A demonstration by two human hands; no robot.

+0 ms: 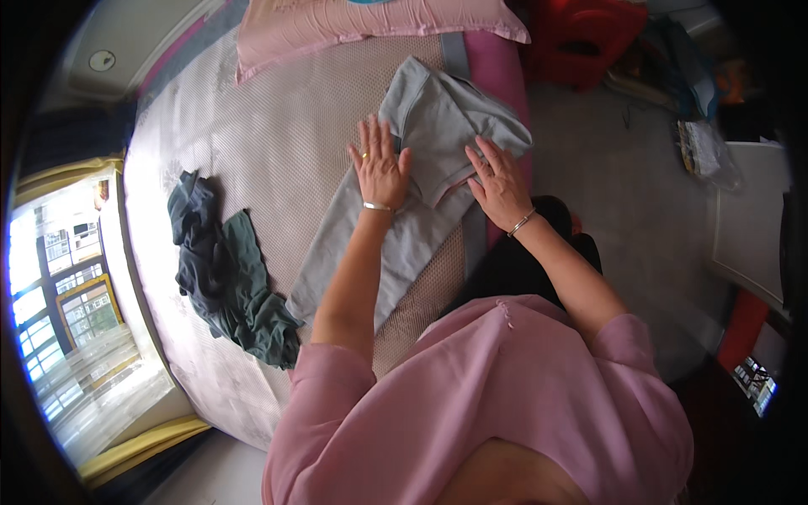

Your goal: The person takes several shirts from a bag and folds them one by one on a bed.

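Light grey cloth trousers (353, 252) lie lengthwise on the bed (297, 113), running from the upper right toward my lap. My left hand (381, 167) rests palm down on their left edge, fingers a little apart, with a ring and a bracelet on it. Farther right, my right hand (502, 186) is spread over the broader, folded upper part of the garment, a metal bangle at its wrist. Neither hand grips the cloth. Just below my right fingers a reddish edge shows along a fold.
Crumpled dark navy clothing (202, 246) and dark green clothing (255, 290) lie on the bed's left. A pink pillow (379, 22) is at the far end. Right of the bed are a red plastic stool (581, 44) and a plastic bag (710, 154). A window (76, 284) stands left.
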